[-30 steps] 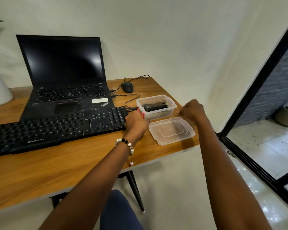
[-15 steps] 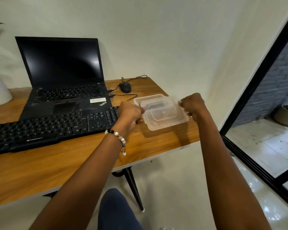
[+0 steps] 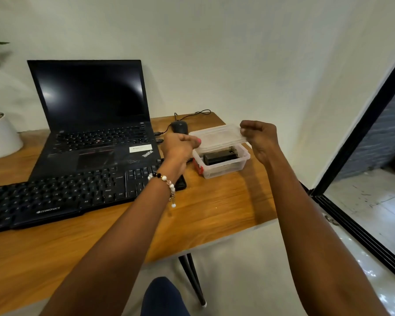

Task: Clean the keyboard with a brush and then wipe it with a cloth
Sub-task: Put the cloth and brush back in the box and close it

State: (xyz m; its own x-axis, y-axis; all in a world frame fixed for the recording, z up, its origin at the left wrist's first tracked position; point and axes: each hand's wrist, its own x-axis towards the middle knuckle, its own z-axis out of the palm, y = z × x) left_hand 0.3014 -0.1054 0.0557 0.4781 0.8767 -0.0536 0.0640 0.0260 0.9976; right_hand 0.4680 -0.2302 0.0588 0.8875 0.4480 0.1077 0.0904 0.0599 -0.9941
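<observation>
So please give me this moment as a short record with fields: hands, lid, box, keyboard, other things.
left hand: pinches the lid's left edge
right hand: pinches the lid's right edge
clear plastic lid: held above the box, not on it
clear plastic box: open, on the wooden table, dark block inside
black external keyboard: untouched, in front of the black laptop
black mouse: behind the box

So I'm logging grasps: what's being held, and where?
The clear lid, above the container: left hand pinches its left edge, right hand its right.
</observation>
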